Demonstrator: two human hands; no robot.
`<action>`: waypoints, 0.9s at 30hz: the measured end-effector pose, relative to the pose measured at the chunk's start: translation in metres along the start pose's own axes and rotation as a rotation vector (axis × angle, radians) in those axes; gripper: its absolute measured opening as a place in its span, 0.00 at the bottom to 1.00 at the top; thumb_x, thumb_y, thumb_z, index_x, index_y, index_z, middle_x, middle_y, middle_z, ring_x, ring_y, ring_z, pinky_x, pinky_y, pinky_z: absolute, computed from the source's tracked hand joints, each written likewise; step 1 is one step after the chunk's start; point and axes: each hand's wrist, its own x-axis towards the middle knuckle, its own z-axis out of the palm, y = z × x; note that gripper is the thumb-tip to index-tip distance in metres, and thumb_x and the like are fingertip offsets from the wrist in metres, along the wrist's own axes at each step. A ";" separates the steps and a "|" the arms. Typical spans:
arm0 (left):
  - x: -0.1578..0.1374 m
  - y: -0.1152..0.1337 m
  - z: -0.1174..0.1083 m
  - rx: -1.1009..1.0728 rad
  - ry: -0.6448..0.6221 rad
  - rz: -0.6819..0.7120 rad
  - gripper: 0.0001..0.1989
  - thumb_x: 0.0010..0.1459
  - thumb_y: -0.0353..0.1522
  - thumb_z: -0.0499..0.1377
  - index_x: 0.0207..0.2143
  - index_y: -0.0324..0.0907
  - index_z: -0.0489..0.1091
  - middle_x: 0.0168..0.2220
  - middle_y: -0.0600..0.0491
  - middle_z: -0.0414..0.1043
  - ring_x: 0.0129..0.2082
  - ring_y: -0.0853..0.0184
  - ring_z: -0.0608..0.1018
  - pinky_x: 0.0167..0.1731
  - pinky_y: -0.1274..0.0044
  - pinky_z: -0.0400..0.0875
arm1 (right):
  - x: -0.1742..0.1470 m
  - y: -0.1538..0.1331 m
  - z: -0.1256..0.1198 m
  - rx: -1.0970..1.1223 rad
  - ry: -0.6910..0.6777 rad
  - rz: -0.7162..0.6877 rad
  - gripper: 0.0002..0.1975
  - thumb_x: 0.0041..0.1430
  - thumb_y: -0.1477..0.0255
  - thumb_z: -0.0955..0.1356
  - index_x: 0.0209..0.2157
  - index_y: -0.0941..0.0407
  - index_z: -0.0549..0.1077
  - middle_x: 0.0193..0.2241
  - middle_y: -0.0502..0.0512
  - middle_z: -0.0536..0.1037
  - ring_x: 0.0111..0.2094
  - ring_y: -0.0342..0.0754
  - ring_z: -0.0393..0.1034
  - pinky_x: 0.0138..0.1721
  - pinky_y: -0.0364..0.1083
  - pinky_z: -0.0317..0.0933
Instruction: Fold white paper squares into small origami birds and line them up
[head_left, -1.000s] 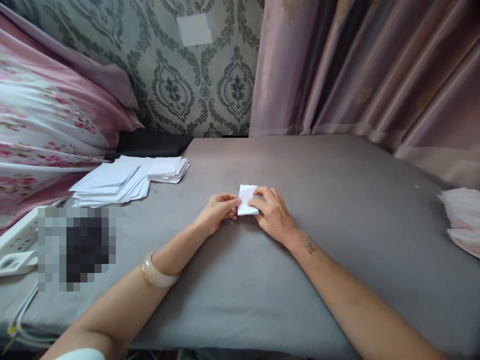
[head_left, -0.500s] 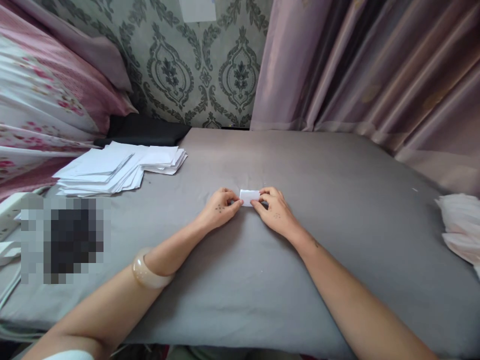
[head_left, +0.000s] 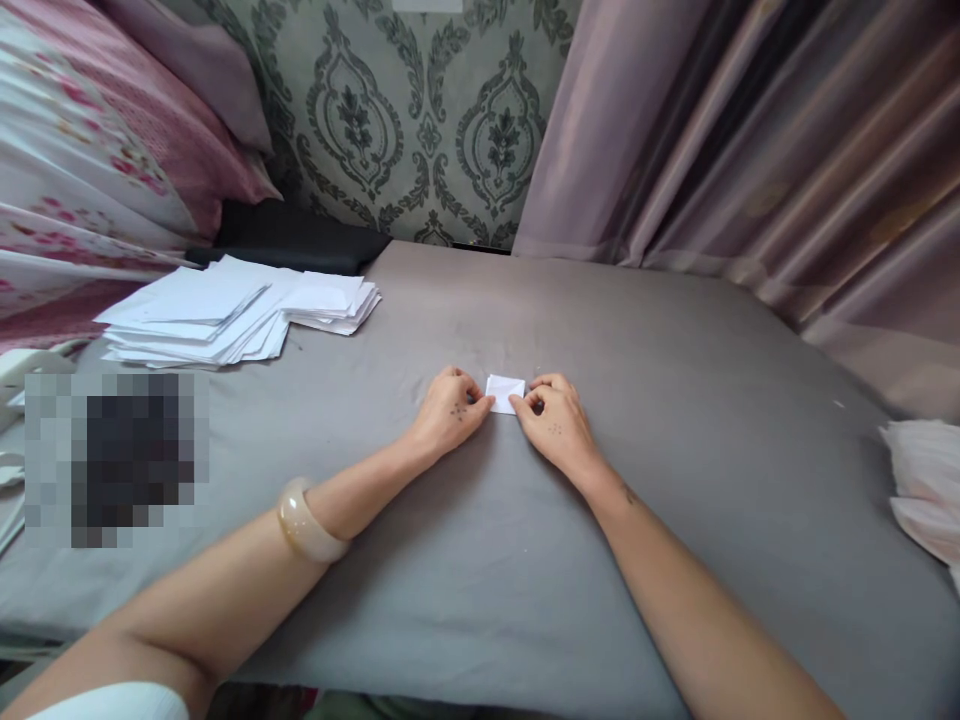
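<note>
Two hands are at work on one piece: your left hand (head_left: 452, 410) and your right hand (head_left: 556, 425) meet over a small folded paper (head_left: 505, 390), which lies near the middle of the grey cloth-covered tabletop (head_left: 480, 560), straight in front of you. Your left fingers grasp it at its left edge, the thumb resting on the near corner; your right fingers grasp it from the other side, with the thumb on its upper face and the other fingers bent around toward the right edge. What your fingertips do beneath the paper is hidden. As far as it can be judged, you are well into this piece: it looks already doubled into layers, is far smaller than the sheets in the paper stack (head_left: 202, 305), and shows a faint slanting line on its right part. Neither hand has let go, so this piece does not seem finished; whether another fold is left, or only pressing the layers flat, you cannot tell from this view. Much paper remains over on your left, where the stack lies in uneven, overlapping piles, well apart from your hands and just in front of a black item (head_left: 292, 235). No second small folded piece can be made out on the tabletop, so one appears to be in progress and none set aside.
</note>
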 end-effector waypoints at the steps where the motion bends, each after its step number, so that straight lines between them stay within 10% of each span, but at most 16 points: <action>1: 0.000 0.000 0.000 0.001 0.001 0.001 0.08 0.53 0.33 0.60 0.25 0.38 0.72 0.33 0.49 0.68 0.32 0.65 0.72 0.38 0.71 0.68 | 0.000 0.000 0.000 0.000 0.002 -0.004 0.13 0.54 0.65 0.68 0.19 0.54 0.69 0.38 0.58 0.72 0.42 0.53 0.67 0.48 0.54 0.60; 14: -0.004 -0.007 0.002 0.146 0.041 0.212 0.07 0.57 0.31 0.57 0.39 0.40 0.68 0.41 0.48 0.68 0.40 0.63 0.70 0.41 0.71 0.68 | 0.004 0.002 0.000 0.000 -0.005 0.001 0.12 0.52 0.65 0.69 0.20 0.54 0.68 0.34 0.56 0.71 0.40 0.51 0.68 0.46 0.52 0.61; 18: -0.007 -0.002 -0.002 0.342 -0.090 0.468 0.12 0.64 0.27 0.47 0.43 0.40 0.69 0.44 0.48 0.72 0.45 0.60 0.69 0.45 0.70 0.66 | 0.003 0.003 -0.001 -0.007 -0.004 -0.012 0.09 0.53 0.64 0.70 0.27 0.54 0.69 0.33 0.54 0.71 0.38 0.51 0.67 0.43 0.51 0.62; 27: -0.018 0.002 -0.005 0.492 -0.163 0.484 0.14 0.65 0.29 0.47 0.48 0.38 0.69 0.55 0.43 0.69 0.52 0.57 0.71 0.44 0.69 0.69 | -0.001 0.007 -0.008 -0.148 -0.125 -0.237 0.16 0.63 0.67 0.61 0.47 0.49 0.75 0.43 0.59 0.71 0.44 0.54 0.65 0.46 0.54 0.63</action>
